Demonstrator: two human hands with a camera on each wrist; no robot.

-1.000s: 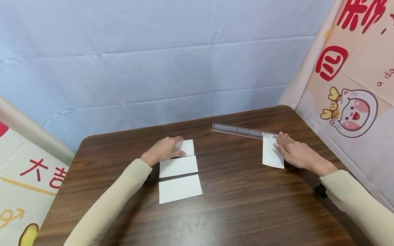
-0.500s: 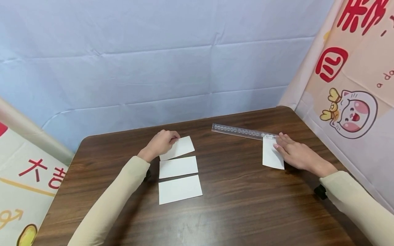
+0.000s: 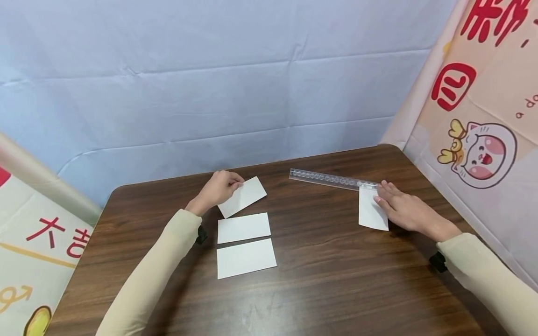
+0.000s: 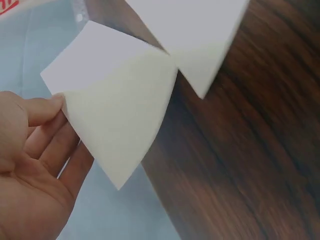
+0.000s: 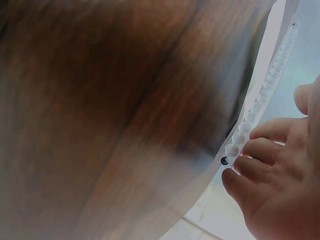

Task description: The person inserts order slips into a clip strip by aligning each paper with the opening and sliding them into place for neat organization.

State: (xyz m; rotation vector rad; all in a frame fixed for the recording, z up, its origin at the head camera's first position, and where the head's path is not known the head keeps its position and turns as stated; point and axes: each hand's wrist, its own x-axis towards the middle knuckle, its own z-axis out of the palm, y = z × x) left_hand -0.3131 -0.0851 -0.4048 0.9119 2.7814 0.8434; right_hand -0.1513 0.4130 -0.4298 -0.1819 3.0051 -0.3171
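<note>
My left hand pinches the left edge of a white paper card between thumb and fingers. In the left wrist view, the thumb lies on this card, which bends slightly and is tilted. Two similar white cards, a middle one and a front one, lie flat below it on the table. At the right, my right hand rests beside another white card, its fingers at the right end of a clear plastic ruler. That card's top overlaps the ruler. In the right wrist view, several fingers touch the ruler.
A dark brown wooden table carries everything. Behind it hangs a pale blue cloth. Printed cloths with red lettering stand at both sides, the right one with a cartoon cat face.
My left hand has taken hold of the rearmost card, lifted its edge and moved it back, turning it slantwise. The right hand, ruler and other cards have stayed put.
</note>
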